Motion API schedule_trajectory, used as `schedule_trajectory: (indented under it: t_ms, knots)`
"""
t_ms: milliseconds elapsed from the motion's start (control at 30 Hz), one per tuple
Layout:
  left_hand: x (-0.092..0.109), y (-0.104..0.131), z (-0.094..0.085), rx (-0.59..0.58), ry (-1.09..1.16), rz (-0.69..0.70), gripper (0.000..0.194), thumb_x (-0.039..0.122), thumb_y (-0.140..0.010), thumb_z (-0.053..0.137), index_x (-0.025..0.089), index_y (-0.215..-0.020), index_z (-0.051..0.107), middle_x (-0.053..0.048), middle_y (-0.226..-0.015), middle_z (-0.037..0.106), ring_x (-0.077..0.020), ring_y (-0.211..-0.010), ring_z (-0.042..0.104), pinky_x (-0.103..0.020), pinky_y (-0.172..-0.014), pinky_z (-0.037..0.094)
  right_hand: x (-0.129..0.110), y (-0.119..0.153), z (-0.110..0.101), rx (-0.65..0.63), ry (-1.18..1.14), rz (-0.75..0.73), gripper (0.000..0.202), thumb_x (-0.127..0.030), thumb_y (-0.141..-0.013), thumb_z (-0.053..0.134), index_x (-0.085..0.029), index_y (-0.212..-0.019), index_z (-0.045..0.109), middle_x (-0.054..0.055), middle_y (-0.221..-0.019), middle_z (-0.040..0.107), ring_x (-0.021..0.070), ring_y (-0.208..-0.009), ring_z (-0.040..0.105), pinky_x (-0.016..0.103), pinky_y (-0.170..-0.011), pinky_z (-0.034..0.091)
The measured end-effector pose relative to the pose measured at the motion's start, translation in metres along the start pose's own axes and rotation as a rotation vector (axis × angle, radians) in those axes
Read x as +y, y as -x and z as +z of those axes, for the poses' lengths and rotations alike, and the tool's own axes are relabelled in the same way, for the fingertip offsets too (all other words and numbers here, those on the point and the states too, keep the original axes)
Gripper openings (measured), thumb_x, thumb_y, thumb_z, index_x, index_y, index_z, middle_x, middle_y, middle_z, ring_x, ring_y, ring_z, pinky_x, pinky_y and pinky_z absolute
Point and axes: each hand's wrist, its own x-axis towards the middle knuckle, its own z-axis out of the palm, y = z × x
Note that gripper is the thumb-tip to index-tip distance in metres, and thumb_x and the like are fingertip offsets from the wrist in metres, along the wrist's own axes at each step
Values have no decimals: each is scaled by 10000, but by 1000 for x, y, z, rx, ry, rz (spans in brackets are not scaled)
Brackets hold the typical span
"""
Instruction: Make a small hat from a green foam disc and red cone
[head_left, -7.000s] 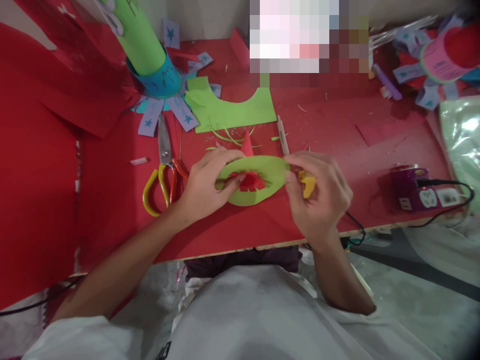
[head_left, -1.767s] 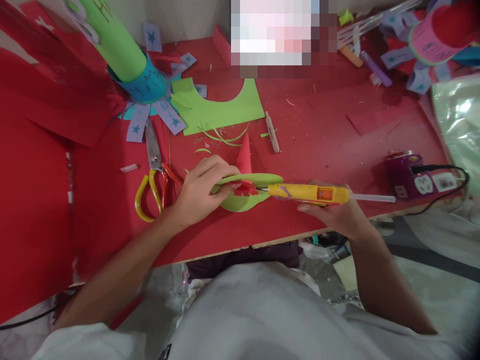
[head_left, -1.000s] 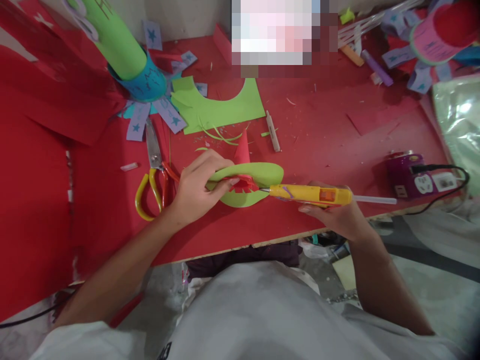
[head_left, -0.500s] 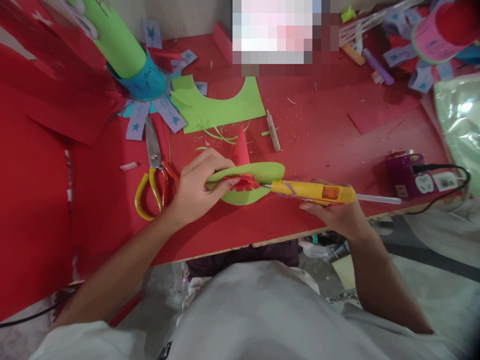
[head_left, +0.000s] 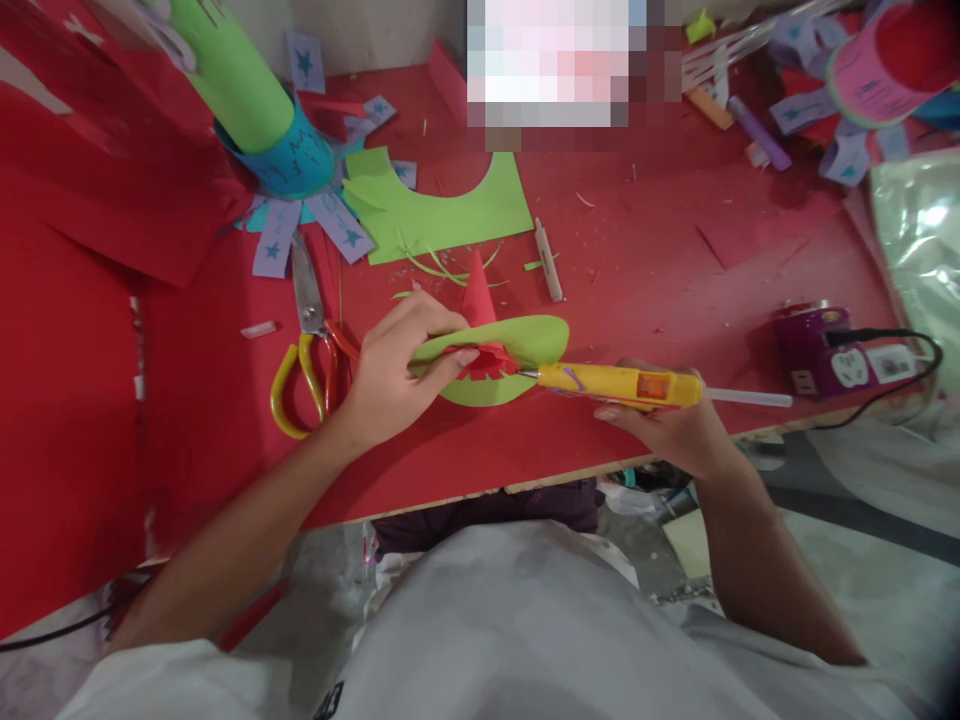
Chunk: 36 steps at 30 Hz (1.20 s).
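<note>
My left hand (head_left: 401, 370) pinches a green paper ring (head_left: 536, 340) between thumb and fingers. Through the ring stands a red paper cone (head_left: 478, 295), whose cut, fringed edge (head_left: 491, 362) shows on the side facing me. My right hand (head_left: 679, 430) is wrapped round a yellow hot glue gun (head_left: 615, 385), with a clear glue stick (head_left: 750, 398) sticking out of its back end. The gun's metal nozzle points left and reaches the fringe; whether it touches the paper I cannot tell.
Scissors (head_left: 307, 330) with yellow and red handles lie left of my left hand. Beyond are a green paper offcut (head_left: 457, 222), a white marker-like stick (head_left: 548, 262) and a green-and-blue paper tube (head_left: 277, 150). A purple power socket block (head_left: 814, 350) sits right.
The glue gun has shifted slightly left. The green ring with the cone has tilted a little in my left hand. Both grips stay the same.
</note>
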Motion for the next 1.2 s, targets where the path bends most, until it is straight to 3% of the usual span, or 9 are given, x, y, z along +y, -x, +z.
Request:
schedule_trajectory:
  t_ms: [167, 433, 567, 700, 800, 900, 1000, 1200]
  knots:
    - [-1, 0, 0, 15, 7, 4, 77, 276, -1009, 752, 213, -1035, 717, -5, -937, 716, -146, -861, 671, -279, -801, 537, 1, 2, 2, -4, 17, 25, 442, -704, -928, 741, -268, -855, 729, -1, -643, 669, 175, -519, 552, 309, -507, 429]
    - [-2, 1, 0, 11, 7, -28, 84, 271, -1003, 742, 203, -1039, 709, -15, -958, 723, -159, -880, 675, -287, -813, 545, 1, 2, 2, 23, 45, 1, 410, -673, -935, 745, -270, -866, 730, -3, -673, 709, 177, -527, 610, 309, -519, 460]
    - [-2, 0, -1, -10, 2, -61, 96, 293, -1012, 726, 206, -1030, 689, -14, -963, 714, -161, -879, 677, -292, -816, 546, 3, 7, -1, 92, 65, -24, 307, -591, -916, 791, -286, -929, 758, 12, -759, 775, 197, -576, 684, 320, -548, 522]
    - [-1, 0, -1, -3, 11, -52, 82, 292, -1016, 717, 212, -1017, 700, -14, -942, 715, -164, -871, 669, -305, -818, 541, 5, 14, -10, 189, 88, -68, 183, -397, -922, 801, -260, -1039, 771, 54, -857, 817, 193, -652, 737, 295, -599, 557]
    - [0, 0, 0, 16, 28, -44, 66, 267, -1004, 729, 208, -1001, 699, -20, -938, 719, -167, -875, 669, -309, -818, 538, 10, 20, -16, 173, 114, -98, 259, -303, -926, 760, -236, -1176, 745, 65, -924, 817, 188, -694, 742, 285, -634, 565]
    - [0, -1, 0, 18, 19, -41, 51, 239, -1000, 724, 207, -991, 685, -17, -929, 709, -160, -869, 664, -304, -807, 535, 21, 23, -17, 172, 241, -114, 398, -235, -922, 737, -229, -1318, 696, 117, -1082, 815, 243, -869, 776, 345, -769, 615]
    - [0, -1, 1, 14, 28, -33, 53, 228, -1001, 720, 211, -984, 673, -13, -927, 704, -157, -863, 662, -303, -800, 536, 31, 23, -15, 149, 438, -138, 506, -164, -943, 635, -228, -1445, 633, 169, -1240, 786, 327, -1056, 758, 479, -943, 619]
    - [-2, 1, 2, -16, 39, -13, 68, 200, -1006, 720, 220, -1006, 654, -11, -973, 699, -155, -901, 662, -304, -818, 540, 31, 18, -14, 92, 652, -98, 595, -167, -986, 580, -198, -1580, 551, 171, -1260, 749, 368, -1115, 701, 601, -1038, 581]
